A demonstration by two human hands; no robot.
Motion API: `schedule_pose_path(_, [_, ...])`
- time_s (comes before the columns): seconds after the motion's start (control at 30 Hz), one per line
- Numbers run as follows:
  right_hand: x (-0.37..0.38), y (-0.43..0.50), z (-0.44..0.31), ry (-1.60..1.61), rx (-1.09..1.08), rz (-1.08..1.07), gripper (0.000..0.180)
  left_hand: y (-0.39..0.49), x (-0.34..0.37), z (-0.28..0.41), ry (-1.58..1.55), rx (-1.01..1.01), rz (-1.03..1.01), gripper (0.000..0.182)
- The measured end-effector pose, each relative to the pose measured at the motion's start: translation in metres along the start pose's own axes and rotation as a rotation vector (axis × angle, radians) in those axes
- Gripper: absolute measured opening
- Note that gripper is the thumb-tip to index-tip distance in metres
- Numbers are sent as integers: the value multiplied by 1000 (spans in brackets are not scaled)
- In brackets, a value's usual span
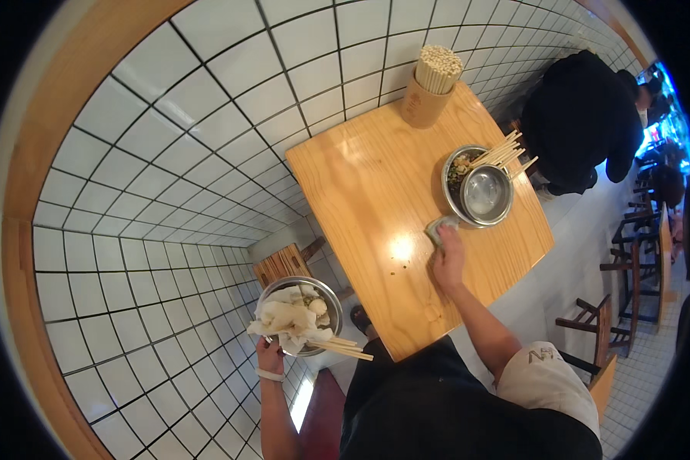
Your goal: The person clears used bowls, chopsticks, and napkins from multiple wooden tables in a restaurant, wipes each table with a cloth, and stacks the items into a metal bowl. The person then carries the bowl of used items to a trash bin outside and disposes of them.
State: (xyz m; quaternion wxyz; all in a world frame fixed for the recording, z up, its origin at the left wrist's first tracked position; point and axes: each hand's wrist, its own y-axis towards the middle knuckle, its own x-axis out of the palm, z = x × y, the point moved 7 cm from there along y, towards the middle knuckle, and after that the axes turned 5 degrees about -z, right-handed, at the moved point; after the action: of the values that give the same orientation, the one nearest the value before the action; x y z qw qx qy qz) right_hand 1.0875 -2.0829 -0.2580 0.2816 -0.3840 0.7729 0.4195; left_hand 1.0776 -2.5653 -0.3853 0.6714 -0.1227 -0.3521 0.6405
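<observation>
My left hand (270, 355) grips the rim of a metal bowl (334, 299) held off the table's left side. Crumpled tissues (287, 319), food scraps and used chopsticks (339, 348) fill it. On the wooden table (368, 190), my right hand (449, 259) presses a pale folded cloth (440, 229) to the surface. Just beyond the cloth stands a larger metal bowl (447, 198) with food remnants (460, 168) and several chopsticks (497, 152). A smaller metal bowl (486, 192) is nested in it. A few dark crumbs (399, 269) lie left of my right hand.
A holder (421, 106) packed with chopsticks (438, 66) stands by the white tiled wall (305, 46). A wooden stool (282, 264) is beside the table's left edge. At the right are a person in dark clothing (581, 121) and wooden chairs (598, 322).
</observation>
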Motion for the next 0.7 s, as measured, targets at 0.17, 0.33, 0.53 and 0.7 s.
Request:
schedule_pose_path(0.17, [89,-46,-106,160,-51,-327,43,15,0,-58,22,-114,70,19])
schedule_pose_path(0.33, [86,-50,-181,574,-307,-415,51,38,7,-95,-106,-162,29,23])
schedule_pose_path(0.53, [72,94,-61,213,-89,-62,29,52,16,-79,-126,-129,7,28])
schedule_pose_path(0.7, [150,7,-125,321,-191,-354,33,50,9,-80,-144,-96,55,34])
